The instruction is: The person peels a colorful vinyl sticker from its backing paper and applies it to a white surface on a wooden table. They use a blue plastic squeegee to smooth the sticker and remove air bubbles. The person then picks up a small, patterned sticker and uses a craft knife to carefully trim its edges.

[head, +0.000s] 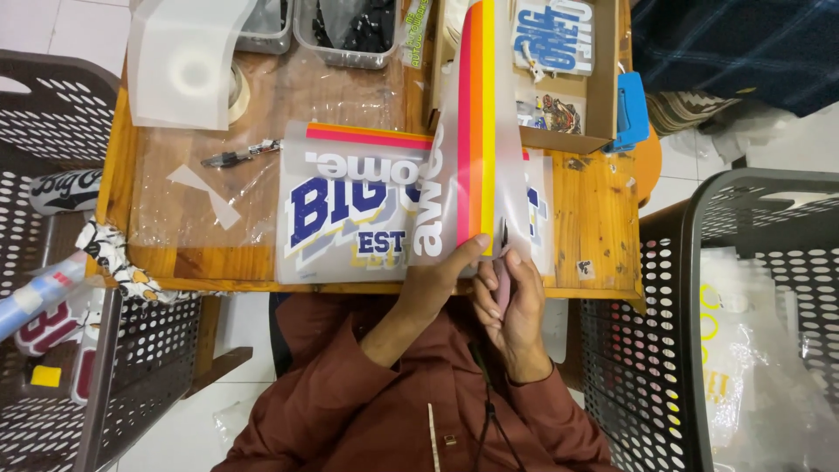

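left hand | pinches striped film bottom edge | right hand just beside

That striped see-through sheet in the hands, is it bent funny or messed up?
Not damaged that I can see. The striped clear sheet is lifted and curved up off the printed sheet on the wooden table, pinched by the left hand and right hand. Clear scraps lie scattered at the table's left.
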